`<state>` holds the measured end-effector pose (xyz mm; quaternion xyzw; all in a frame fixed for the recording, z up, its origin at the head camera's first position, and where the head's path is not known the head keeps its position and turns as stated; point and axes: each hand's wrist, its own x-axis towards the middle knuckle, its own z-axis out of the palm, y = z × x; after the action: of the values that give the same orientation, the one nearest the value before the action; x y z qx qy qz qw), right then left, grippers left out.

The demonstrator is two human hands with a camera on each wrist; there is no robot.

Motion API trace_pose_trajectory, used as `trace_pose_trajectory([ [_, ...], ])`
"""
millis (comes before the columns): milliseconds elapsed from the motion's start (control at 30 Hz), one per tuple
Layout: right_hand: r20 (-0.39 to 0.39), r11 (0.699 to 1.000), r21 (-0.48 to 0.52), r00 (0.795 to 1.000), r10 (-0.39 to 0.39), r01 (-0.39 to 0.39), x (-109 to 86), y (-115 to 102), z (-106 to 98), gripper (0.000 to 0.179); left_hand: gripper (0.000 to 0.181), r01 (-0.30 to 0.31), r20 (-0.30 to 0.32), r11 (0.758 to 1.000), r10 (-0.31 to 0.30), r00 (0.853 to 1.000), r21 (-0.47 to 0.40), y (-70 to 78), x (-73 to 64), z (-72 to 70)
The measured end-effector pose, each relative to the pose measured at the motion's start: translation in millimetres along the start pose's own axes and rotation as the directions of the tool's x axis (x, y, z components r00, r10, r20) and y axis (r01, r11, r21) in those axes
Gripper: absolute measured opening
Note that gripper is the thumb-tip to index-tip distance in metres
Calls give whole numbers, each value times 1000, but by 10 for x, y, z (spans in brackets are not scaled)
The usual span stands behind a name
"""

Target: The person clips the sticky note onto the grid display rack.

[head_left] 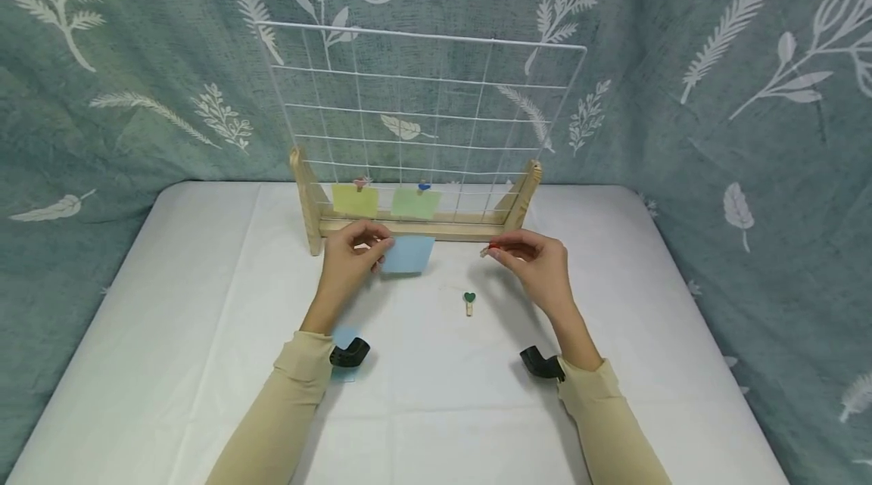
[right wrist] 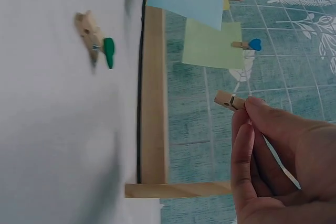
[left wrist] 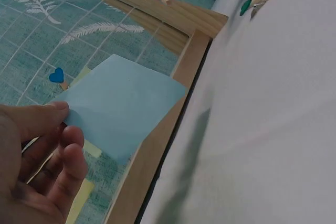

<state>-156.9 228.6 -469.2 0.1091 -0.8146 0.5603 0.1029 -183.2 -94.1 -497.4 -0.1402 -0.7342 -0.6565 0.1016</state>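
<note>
My left hand (head_left: 354, 254) pinches a blue paper note (head_left: 409, 255) by its left edge, in front of the wire grid rack (head_left: 425, 229). In my right hand (head_left: 534, 264) is a small wooden clothespin (right wrist: 229, 99), pinched between thumb and fingertips; a bit of its red decoration shows in the head view. A yellow note (head_left: 355, 200) hangs on the grid from a clothespin with a pink heart (head_left: 359, 183). Beside it hangs a green note (head_left: 415, 204), held by a clothespin with a blue heart (head_left: 424, 186). On the table lies a clothespin with a green heart (head_left: 469, 303).
More blue paper (head_left: 345, 377) lies on the white tablecloth (head_left: 436, 439), partly covered by my left wrist. The rack's wooden side supports (head_left: 523, 197) stand near the table's back edge. A green leaf-patterned curtain (head_left: 654, 91) hangs behind.
</note>
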Motion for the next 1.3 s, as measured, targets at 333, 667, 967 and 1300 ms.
trace_pose_trajectory([
  [333, -114, 982, -122, 981, -156, 142, 116, -483, 18, 17, 8, -30, -19, 1000, 30, 999, -4, 20, 134, 167],
  [667, -204, 959, -168, 944, -261, 229, 324, -450, 96, 16, 7, -36, -46, 998, 33, 998, -51, 29, 263, 374],
  [967, -211, 935, -222, 923, -322, 275, 516, -328, 38, 15, 6, -26, -63, 996, 20, 998, -89, 129, 419, 676],
  [1300, -211, 925, -200, 908, -363, 323, 617, -333, 71, 15, 7, -86, -132, 995, 80, 988, -43, 105, 473, 821],
])
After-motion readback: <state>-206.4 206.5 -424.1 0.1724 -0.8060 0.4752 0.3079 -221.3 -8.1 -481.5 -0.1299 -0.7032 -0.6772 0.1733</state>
